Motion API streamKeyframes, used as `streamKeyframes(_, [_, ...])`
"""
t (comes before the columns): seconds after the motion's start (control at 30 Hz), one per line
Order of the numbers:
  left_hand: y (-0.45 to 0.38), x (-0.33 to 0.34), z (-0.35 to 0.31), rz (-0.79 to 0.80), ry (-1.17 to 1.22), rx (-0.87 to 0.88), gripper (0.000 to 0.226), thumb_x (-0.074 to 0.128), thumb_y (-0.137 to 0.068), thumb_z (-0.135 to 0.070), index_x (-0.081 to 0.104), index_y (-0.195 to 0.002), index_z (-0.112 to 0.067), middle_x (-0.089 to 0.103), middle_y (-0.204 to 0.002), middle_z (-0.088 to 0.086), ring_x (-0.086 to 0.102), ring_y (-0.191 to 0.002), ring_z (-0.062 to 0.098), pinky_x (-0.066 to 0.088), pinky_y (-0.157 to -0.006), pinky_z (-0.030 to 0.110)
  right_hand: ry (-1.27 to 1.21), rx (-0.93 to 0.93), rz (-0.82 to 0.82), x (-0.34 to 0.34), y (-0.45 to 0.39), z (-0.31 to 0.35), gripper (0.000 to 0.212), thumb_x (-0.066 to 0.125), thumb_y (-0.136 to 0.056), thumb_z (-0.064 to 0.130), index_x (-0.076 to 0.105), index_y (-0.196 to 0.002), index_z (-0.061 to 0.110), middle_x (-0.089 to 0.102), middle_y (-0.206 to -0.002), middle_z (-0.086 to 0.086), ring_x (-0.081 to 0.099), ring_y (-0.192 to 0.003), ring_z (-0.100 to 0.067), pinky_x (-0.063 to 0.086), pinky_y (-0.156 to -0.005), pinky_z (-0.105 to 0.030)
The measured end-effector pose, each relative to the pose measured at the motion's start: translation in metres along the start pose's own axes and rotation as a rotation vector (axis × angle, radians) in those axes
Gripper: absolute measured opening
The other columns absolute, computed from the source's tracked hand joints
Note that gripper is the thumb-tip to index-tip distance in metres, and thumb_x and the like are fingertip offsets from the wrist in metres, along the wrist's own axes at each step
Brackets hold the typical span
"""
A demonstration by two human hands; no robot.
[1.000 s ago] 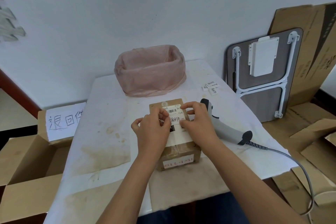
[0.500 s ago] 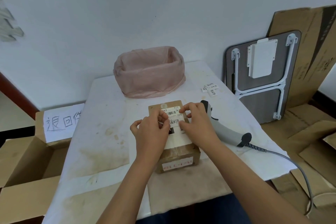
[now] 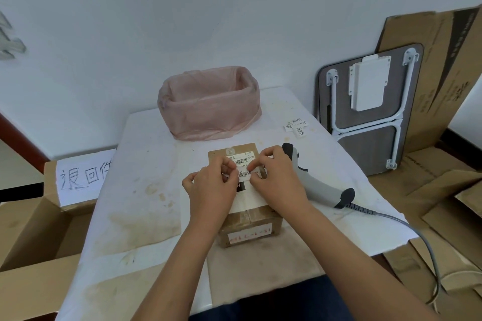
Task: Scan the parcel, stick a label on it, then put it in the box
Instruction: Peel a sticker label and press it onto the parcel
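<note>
- Parcel (image 3: 245, 206) is sitting mid-bench (image 3: 146, 190), just left of the scanner (image 3: 313, 180).
- Left hand (image 3: 211, 190) & right hand (image 3: 276, 177) are both resting on top of the parcel, fingertips pinching a small handwritten label (image 3: 243, 174) btwn them.
- Open box (image 3: 28, 237) is standing off the bench's left edge.
- Spare labels (image 3: 296, 126) are lying at the far right of the bench.

1. Both bare forearms reach forward from the bottom edge and converge toward the middle.
2. The left hand (image 3: 211, 190) lies palm down, fingers curled, thumb and forefinger pinched together.
3. The right hand (image 3: 277, 179) mirrors it, fingertips pinched just beside the left's.
</note>
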State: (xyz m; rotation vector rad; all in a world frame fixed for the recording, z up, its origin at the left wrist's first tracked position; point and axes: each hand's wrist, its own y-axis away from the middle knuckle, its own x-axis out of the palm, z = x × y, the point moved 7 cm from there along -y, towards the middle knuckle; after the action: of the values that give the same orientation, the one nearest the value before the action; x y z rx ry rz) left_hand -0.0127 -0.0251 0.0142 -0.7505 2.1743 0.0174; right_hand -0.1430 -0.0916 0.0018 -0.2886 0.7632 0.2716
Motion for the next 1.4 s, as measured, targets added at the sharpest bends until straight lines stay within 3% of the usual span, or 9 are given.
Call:
streamKeyframes(0.3, [-0.006, 0.001, 0.006, 0.063, 0.028, -0.057, 0.007, 0.058, -0.092, -0.028, 0.056, -0.091, -0.035, 0.061, -0.077, -0.018, 0.057, -0.081, 0.007, 0.02, -0.087, 0.029, -0.011, 0.005, 0.041, 0.004, 0.0, 0.002, 0.026, 0.053, -0.089, 0.012, 0.071, -0.102, 0.025, 0.045, -0.121, 0.005, 0.04, -0.117, -0.015, 0.045, -0.091, -0.03])
streamKeyframes(0.53, [-0.007, -0.006, 0.014, 0.045, 0.029, -0.034, 0.009, 0.06, -0.091, -0.025, 0.059, -0.091, -0.033, 0.062, -0.078, -0.019, 0.051, -0.073, -0.009, 0.024, -0.087, 0.03, 0.03, -0.046, 0.046, 0.007, 0.003, 0.008, 0.034, 0.049, -0.091, 0.006, 0.071, -0.106, 0.028, 0.045, -0.124, 0.005, 0.037, -0.12, -0.017, 0.041, -0.099, -0.029])
streamKeyframes(0.73, [-0.006, -0.006, 0.017, 0.071, 0.052, -0.036, 0.013, 0.061, -0.089, -0.022, 0.06, -0.088, -0.035, 0.066, -0.08, -0.015, 0.055, -0.077, -0.008, 0.027, -0.09, 0.033, 0.068, -0.054, 0.081, 0.012, 0.003, 0.012, 0.045, 0.046, -0.088, 0.003, 0.071, -0.112, 0.032, 0.046, -0.127, 0.005, 0.035, -0.121, -0.02, 0.041, -0.102, -0.035])
streamKeyframes(0.93, [-0.005, -0.006, 0.016, 0.109, 0.019, 0.055, 0.017, 0.062, -0.09, -0.021, 0.061, -0.091, -0.038, 0.065, -0.089, -0.016, 0.059, -0.084, -0.001, 0.037, -0.097, 0.042, 0.053, -0.079, 0.095, 0.012, 0.007, 0.011, 0.046, 0.044, -0.091, 0.002, 0.068, -0.118, 0.031, 0.043, -0.129, 0.005, 0.034, -0.123, -0.017, 0.039, -0.102, -0.028])
streamKeyframes(1.07, [-0.001, -0.005, 0.01, 0.14, -0.107, 0.23, 0.022, 0.049, -0.098, -0.031, 0.064, -0.111, -0.04, 0.06, -0.108, -0.016, 0.058, -0.101, 0.008, 0.031, -0.103, 0.043, -0.099, -0.073, -0.014, 0.002, 0.012, 0.004, 0.037, 0.043, -0.095, 0.001, 0.061, -0.122, 0.019, 0.042, -0.131, 0.002, 0.049, -0.116, -0.015, 0.046, -0.096, -0.031])
streamKeyframes(1.17, [0.007, -0.001, 0.003, 0.178, -0.253, 0.354, 0.039, 0.03, -0.097, -0.054, 0.054, -0.127, -0.05, 0.05, -0.109, -0.013, 0.049, -0.106, 0.006, 0.023, -0.103, 0.04, -0.142, -0.041, -0.057, -0.002, 0.013, -0.002, 0.032, 0.045, -0.096, 0.002, 0.056, -0.122, 0.016, 0.04, -0.131, 0.002, 0.057, -0.106, -0.016, 0.052, -0.089, -0.038])
streamKeyframes(1.4, [0.014, 0.004, 0.0, 0.193, -0.429, 0.457, 0.059, 0.007, -0.093, -0.065, 0.054, -0.127, -0.056, 0.041, -0.107, -0.013, 0.046, -0.104, 0.007, 0.019, -0.108, 0.046, -0.143, -0.025, -0.061, -0.001, 0.013, -0.002, 0.032, 0.046, -0.094, 0.001, 0.054, -0.121, 0.016, 0.037, -0.133, 0.002, 0.06, -0.105, -0.018, 0.053, -0.088, -0.041])
